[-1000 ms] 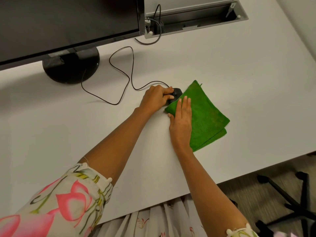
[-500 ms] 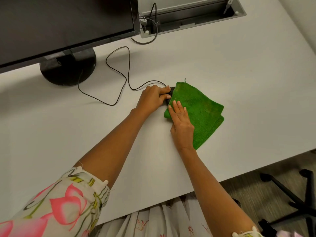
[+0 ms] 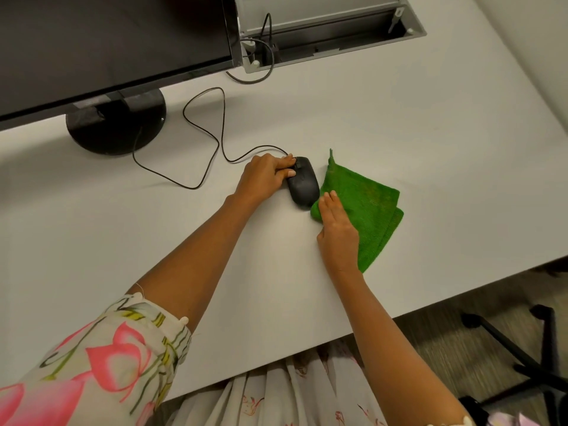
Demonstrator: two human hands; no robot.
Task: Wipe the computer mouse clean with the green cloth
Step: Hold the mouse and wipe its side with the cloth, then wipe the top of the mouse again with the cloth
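A black wired computer mouse (image 3: 304, 184) lies on the white desk (image 3: 399, 127), fully uncovered. My left hand (image 3: 264, 176) grips its left side and front with the fingers. A folded green cloth (image 3: 365, 204) lies flat just right of the mouse, its left edge touching the mouse's right side. My right hand (image 3: 338, 232) presses flat on the cloth's near left corner, fingers together.
A black monitor (image 3: 113, 38) on a round stand (image 3: 116, 121) fills the far left. The mouse cable (image 3: 212, 139) loops back to a cable tray (image 3: 332, 35) in the desk. Chair legs (image 3: 528, 355) show beyond the desk's near edge.
The cloth covered most of the mouse before; my right hand has slid it right and towards me, off the mouse, which now shows whole. My left hand stayed on the mouse.
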